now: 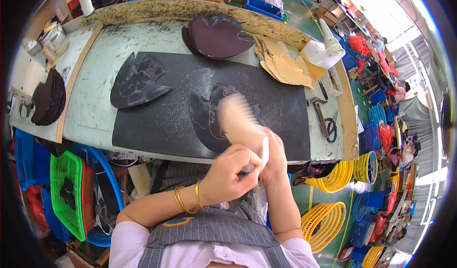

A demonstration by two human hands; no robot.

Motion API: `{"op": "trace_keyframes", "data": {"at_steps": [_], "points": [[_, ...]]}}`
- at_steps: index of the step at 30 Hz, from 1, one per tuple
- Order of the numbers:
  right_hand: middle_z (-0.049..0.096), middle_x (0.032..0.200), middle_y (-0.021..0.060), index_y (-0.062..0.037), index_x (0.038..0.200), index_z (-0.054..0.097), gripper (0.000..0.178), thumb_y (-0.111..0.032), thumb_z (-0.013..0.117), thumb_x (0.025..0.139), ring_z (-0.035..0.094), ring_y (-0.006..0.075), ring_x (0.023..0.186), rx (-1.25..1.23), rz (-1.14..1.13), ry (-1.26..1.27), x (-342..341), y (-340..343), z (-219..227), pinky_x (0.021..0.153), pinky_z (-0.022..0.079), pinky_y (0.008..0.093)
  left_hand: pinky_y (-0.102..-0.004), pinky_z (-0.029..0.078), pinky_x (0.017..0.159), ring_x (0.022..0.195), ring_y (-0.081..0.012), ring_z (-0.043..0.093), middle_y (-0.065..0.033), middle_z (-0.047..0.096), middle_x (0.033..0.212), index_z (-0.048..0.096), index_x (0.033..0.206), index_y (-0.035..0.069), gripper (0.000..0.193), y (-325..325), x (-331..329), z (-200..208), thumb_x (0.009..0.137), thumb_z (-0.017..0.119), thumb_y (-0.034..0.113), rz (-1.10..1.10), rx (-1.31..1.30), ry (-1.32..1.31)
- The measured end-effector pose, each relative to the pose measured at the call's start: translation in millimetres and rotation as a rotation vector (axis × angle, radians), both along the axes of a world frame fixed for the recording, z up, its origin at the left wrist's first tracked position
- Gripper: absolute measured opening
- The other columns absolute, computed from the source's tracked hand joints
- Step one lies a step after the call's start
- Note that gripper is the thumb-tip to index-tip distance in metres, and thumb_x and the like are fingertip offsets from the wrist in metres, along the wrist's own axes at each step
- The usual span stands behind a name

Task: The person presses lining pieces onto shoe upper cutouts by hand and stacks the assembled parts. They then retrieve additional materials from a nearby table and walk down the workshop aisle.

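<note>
Matt beige piece (238, 120), scuffed black mat (281, 111), glossy metal bangles (179, 200), stained wooden ledge (143, 14), yellow plastic basket (337, 178)

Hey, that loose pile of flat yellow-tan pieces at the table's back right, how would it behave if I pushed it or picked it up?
The pile of flat yellow-tan pieces would probably slide apart, since they overlap unevenly. Single pieces are likely light and somewhat bendy, because they look thin. Rolling seems unlikely, as they lie flat.

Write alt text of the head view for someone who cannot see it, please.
Someone's left hand and right hand meet at a pale, blurred piece above a black mat on a workbench. Dark pieces lie on the mat; a maroon stack and tan pieces lie near its far edge.
</note>
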State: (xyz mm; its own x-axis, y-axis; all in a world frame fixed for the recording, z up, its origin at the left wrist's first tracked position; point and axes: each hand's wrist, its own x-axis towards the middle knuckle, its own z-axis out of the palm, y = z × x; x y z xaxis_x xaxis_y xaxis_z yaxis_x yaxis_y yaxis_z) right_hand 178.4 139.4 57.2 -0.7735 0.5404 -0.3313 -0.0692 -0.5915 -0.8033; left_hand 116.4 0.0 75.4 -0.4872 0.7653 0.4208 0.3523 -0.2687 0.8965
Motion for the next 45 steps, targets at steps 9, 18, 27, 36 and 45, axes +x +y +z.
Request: {"op": "trace_keyframes", "data": {"at_steps": [9,18,27,36,45], "points": [[0.061,0.094,0.0045,-0.0013,0.109,0.054,0.038,-0.023,0.068,0.082,0.059,0.0143,0.089,0.353,0.474,-0.542,125,19,-26,0.072,0.048,0.0254,-0.0252,0.038,0.06,0.065,-0.0109,0.043,-0.0022,0.043,0.068,0.045,0.074,0.005,0.009,-38,-48,-1,0.08,0.043,0.012,-0.226,0.194,-1.152],[0.056,0.095,0.0028,-0.0032,0.107,0.046,0.029,0.001,0.062,0.083,0.055,0.0072,0.08,0.581,0.119,0.009,29,4,20,0.067,0.047,0.0216,-0.0277,0.044,0.08,0.091,-0.0176,0.054,-0.0081,0.057,0.102,0.058,0.104,0.004,0.027,-4,-68,-3,0.083,0.065,0.019,0.235,-0.138,0.228],[0.054,0.07,-0.001,-0.0055,0.097,0.048,0.027,-0.011,0.069,0.08,0.046,0.0027,0.057,0.989,0.231,-0.33,-31,13,-53,0.05,0.038,0.0203,-0.0191,0.046,0.067,0.073,-0.0041,0.055,-0.0016,0.064,0.086,0.062,0.104,0.003,0.026,-18,-108,-71,0.079,0.07,0.006,0.289,-0.365,-0.332],[0.057,0.069,0.0105,-0.0053,0.098,0.051,0.032,-0.016,0.07,0.074,0.054,0.0193,0.05,1.251,0.249,-0.418,-40,14,-60,0.051,0.045,0.0311,-0.0284,0.05,0.064,0.071,-0.019,0.062,-0.0096,0.064,0.091,0.061,0.103,0.004,0.03,-12,-109,-75,0.074,0.069,0.006,0.456,-0.367,0.217],[0.051,0.087,0.0091,-0.0069,0.118,0.048,0.051,-0.03,0.068,0.077,0.052,0.0236,0.076,1.695,0.078,-0.71,-24,17,-57,0.069,0.046,0.0353,-0.039,0.044,0.085,0.101,-0.0309,0.048,-0.0122,0.048,0.113,0.054,0.106,0.007,0.041,-31,-90,-83,0.067,0.066,0.007,0.714,-0.368,0.513]]}}
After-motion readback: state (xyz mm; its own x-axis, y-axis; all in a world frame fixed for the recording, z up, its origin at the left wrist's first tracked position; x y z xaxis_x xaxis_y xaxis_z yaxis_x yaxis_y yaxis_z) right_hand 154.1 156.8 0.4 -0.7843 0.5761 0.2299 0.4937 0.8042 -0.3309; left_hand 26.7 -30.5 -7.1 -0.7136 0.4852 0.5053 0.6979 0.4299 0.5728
